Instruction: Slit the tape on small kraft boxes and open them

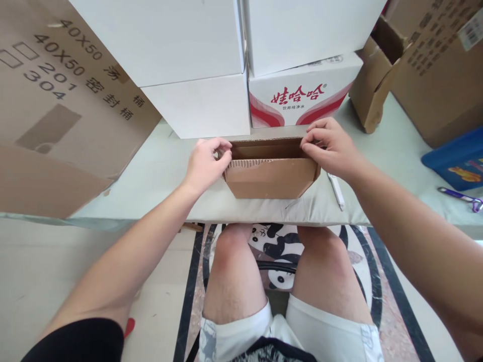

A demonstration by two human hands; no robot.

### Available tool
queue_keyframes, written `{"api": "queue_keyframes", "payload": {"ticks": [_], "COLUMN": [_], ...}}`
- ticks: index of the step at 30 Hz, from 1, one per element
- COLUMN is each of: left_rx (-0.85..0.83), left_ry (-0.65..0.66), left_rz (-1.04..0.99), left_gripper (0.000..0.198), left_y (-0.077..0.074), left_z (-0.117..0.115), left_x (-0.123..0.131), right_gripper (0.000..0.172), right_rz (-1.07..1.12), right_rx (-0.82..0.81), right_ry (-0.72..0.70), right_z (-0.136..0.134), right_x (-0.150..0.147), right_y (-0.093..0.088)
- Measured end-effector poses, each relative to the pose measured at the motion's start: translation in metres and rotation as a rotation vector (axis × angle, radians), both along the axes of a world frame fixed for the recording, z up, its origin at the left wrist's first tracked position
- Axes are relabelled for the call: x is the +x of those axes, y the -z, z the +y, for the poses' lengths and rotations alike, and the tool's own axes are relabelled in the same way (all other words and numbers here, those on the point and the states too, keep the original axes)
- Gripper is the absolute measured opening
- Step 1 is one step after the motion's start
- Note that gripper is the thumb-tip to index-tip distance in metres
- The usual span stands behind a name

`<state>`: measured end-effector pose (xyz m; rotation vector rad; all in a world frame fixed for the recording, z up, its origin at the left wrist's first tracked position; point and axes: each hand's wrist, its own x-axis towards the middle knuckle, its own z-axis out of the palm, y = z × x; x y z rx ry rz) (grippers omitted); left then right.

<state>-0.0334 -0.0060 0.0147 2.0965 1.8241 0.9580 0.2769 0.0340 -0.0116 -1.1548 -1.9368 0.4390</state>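
Observation:
A small brown cardboard box (pixel 269 180) stands on the table before me, its top uncovered and a torn, ridged strip along the near left rim. At its left end is my left hand (pixel 209 161), thumb and fingers closed on the rim. Across from it, my right hand (pixel 329 147) pinches the right end of the rim. The lower parts of both ends are partly covered by my hands. A white pen-like tool, perhaps a utility knife (pixel 336 192), lies on the cloth just right of the box, below my right wrist.
White boxes (pixel 199 108) are stacked behind, one with red print (pixel 302 98). A large carton (pixel 71 110) fills the left side. To the right are an open brown carton (pixel 373 75), a blue case (pixel 458 158) and a purple object (pixel 462 197). The table's front edge (pixel 279 216) runs above my knees.

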Motion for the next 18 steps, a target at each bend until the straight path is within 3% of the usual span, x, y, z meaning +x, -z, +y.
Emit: {"api": "queue_keyframes", "payload": {"ticks": [1,7,11,14,18], "left_rx": [-0.024,-0.171,-0.254,-0.218,-0.214], "left_ry": [0.009,0.075,0.221,0.268,0.297], "left_rz": [0.002,-0.017,-0.082,-0.103,-0.229], "left_gripper": [0.024,0.047,0.063,0.066,0.053], "left_y": [0.001,0.001,-0.006,-0.006,0.004], "left_z": [0.000,0.006,0.006,0.003,0.001], "left_x": [-0.002,-0.017,-0.024,-0.024,-0.021], "right_gripper": [0.011,0.058,0.079,0.085,0.077], "right_rz": [-0.020,-0.106,-0.116,-0.174,-0.156], "right_rx": [-0.024,-0.266,-0.513,-0.615,-0.669], "right_ry": [-0.015,0.001,-0.189,-0.277,-0.246], "right_z": [-0.001,-0.005,-0.004,-0.001,0.000], "right_x": [0.000,0.004,0.007,0.007,0.004], "right_y": [0.000,-0.004,-0.007,-0.005,0.002]}}
